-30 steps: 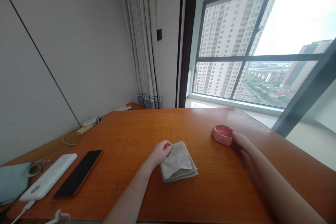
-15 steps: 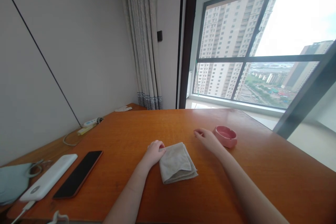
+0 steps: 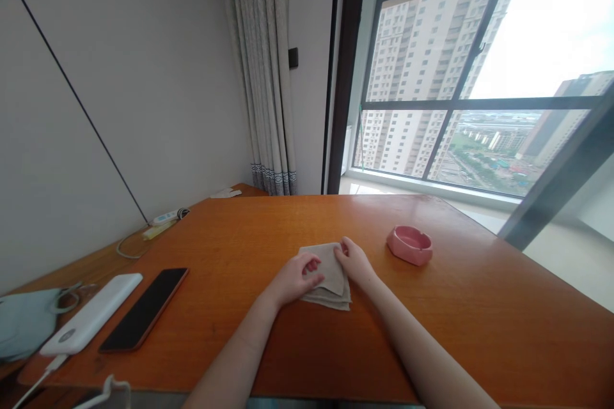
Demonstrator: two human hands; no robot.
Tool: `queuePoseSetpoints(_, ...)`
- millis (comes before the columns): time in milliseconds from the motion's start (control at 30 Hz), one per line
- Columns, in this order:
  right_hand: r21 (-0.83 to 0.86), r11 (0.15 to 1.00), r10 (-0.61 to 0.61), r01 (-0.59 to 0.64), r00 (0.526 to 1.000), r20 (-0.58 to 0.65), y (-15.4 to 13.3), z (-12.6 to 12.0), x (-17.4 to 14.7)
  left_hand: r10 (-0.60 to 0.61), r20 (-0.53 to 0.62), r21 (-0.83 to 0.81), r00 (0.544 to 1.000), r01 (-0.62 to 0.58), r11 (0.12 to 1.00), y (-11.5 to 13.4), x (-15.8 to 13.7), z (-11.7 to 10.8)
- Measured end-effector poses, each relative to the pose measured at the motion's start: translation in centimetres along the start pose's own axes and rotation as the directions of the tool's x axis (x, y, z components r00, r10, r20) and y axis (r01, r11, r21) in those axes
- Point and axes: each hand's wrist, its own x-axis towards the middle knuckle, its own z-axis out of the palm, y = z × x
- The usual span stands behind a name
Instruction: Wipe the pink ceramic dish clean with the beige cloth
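Observation:
A folded grey cloth [image 3: 326,271] lies on the wooden table, its layered edges toward me. My left hand [image 3: 295,278] is over the cloth's left side, fingers loosely curled and thumb apart from them, with nothing visible between. At the cloth's upper right edge, my right hand [image 3: 354,261] has thumb and fingers closed on the fabric. To the right of that hand sits a pink ashtray [image 3: 410,245], apart from both hands.
On the left of the table [image 3: 230,236] lie a black phone [image 3: 144,310] and a white power bank [image 3: 91,313] with a cable plugged in. A light blue item [image 3: 29,323] sits at the far left. A power strip [image 3: 165,217] rests by the wall.
My right hand has moved left from beside the ashtray to the cloth's right edge. My left hand has shifted from the cloth's upper left corner to over its left side.

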Motion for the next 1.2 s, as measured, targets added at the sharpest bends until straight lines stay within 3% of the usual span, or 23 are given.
queuePoseSetpoints(67,0.175,0.976,0.13,-0.132,0.991,0.025,-0.4,0.1,-0.1,0.022,0.085,-0.061,0.996,-0.017,0.998,0.5,-0.2,0.7)
queuePoseSetpoints(133,0.335,0.917,0.185,-0.218,0.975,0.127,-1.0,0.3,-0.4,0.012,0.08,-0.119,0.997,-0.003,0.993,0.5,-0.3,1.3)
queuePoseSetpoints(267,0.668,0.698,-0.069,-0.257,0.905,0.42,-2.3,0.6,-1.5,-0.129,-0.129,-0.252,0.983,0.093,0.963,-0.3,0.3,1.2)
queuePoseSetpoints(300,0.696,0.67,-0.123,-0.259,0.885,0.449,-2.5,0.6,-1.6,-0.195,-0.198,-0.275,0.961,0.137,0.952,-0.6,0.5,0.9)
queuePoseSetpoints(333,0.68,0.694,-0.138,-0.236,0.883,0.448,-2.5,0.6,-1.7,-0.272,-0.269,-0.296,0.924,0.19,0.936,-0.8,0.8,0.5)
queuePoseSetpoints(400,0.519,0.846,-0.106,-0.119,0.918,0.383,-2.1,0.6,-1.7,-0.437,-0.384,-0.346,0.814,0.312,0.885,-1.5,1.1,-0.9)
queuePoseSetpoints(467,0.169,0.985,-0.075,0.027,0.956,0.285,-1.4,0.3,-1.5,-0.568,-0.432,-0.408,0.7,0.41,0.816,-2.3,1.0,-2.6)
queuePoseSetpoints(500,-0.033,0.996,-0.07,0.081,0.967,0.245,-1.1,0.2,-1.4,-0.607,-0.436,-0.419,0.665,0.447,0.79,-2.7,0.9,-3.4)
queuePoseSetpoints(567,-0.347,0.93,-0.048,0.121,0.976,0.211,-0.5,-0.3,-1.3,-0.619,-0.455,-0.33,0.64,0.525,0.785,-3.7,0.2,-4.9)
queuePoseSetpoints(667,-0.508,0.852,-0.006,0.131,0.971,0.24,0.0,-0.8,-1.0,-0.577,-0.438,0.023,0.689,0.651,0.759,-4.7,-0.9,-6.0)
queuePoseSetpoints(733,-0.504,0.85,-0.018,0.155,0.964,0.266,0.1,-1.0,-0.8,-0.566,-0.43,0.226,0.703,0.691,0.687,-4.7,-1.2,-5.9)
queuePoseSetpoints(800,-0.475,0.861,-0.049,0.182,0.959,0.278,0.1,-1.1,-0.6,-0.481,-0.489,0.34,0.728,0.667,0.663,-4.0,-1.2,-5.4)
queuePoseSetpoints(867,-0.444,0.872,-0.083,0.205,0.957,0.279,-0.1,-1.1,-0.5,-0.341,-0.466,0.375,0.816,0.531,0.759,-2.9,-0.8,-4.8)
queuePoseSetpoints(933,-0.415,0.881,-0.113,0.226,0.953,0.279,-0.5,-1.2,-0.8,-0.213,-0.269,0.31,0.939,0.294,0.904,-1.9,-0.5,-4.1)
queuePoseSetpoints(967,-0.396,0.886,-0.127,0.242,0.947,0.296,-0.8,-1.2,-1.0,-0.16,-0.14,0.254,0.977,0.191,0.948,-1.5,-0.4,-3.8)
queuePoseSetpoints(1067,-0.348,0.889,-0.13,0.298,0.892,0.432,-1.6,-1.5,-2.0,-0.135,0.133,0.186,0.982,0.109,0.977,-1.4,-0.8,-3.4)
queuePoseSetpoints(1133,-0.333,0.883,-0.111,0.33,0.837,0.535,-1.9,-1.8,-2.5,-0.214,0.185,0.222,0.959,0.171,0.96,-1.9,-1.3,-3.8)
queuePoseSetpoints(1200,-0.328,0.883,-0.091,0.336,0.807,0.583,-1.8,-2.2,-2.8,-0.298,0.158,0.272,0.942,0.248,0.93,-2.6,-1.7,-4.4)
